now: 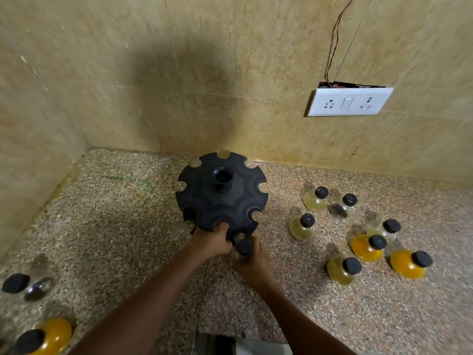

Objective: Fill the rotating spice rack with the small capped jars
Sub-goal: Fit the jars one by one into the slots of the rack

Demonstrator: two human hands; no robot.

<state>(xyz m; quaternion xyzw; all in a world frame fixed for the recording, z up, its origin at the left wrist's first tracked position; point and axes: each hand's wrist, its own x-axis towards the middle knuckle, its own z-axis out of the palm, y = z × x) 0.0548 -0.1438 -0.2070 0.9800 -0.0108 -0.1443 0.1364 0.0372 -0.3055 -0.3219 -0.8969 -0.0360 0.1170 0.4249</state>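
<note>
A black rotating spice rack (222,192) stands on the speckled granite counter (128,226) near the back wall, its notched top disc facing up with a short hollow post at the centre. At the rack's near edge the left hand (213,240) grips the rim, fingers curled up into one of the notches. Just beside it the right hand (252,260) holds a small black-capped jar (245,246) upright, fingers wrapped round its body, the cap touching or just short of the rack's near edge; which of the two cannot be told. To the right of the rack, well apart from it, seven more capped jars stand loose on the counter: three pale ones (302,226), one with dark contents (343,204), two bright orange jars (367,247) and a yellowish one (341,270) nearest the viewer. At the left edge a clear jar (25,286) lies on its side, and an orange jar (46,339) sits in the near left corner. On the beige tiled wall (102,85) a white switch-and-socket plate (349,101) hangs with thin wires (332,42) running up from it.
</note>
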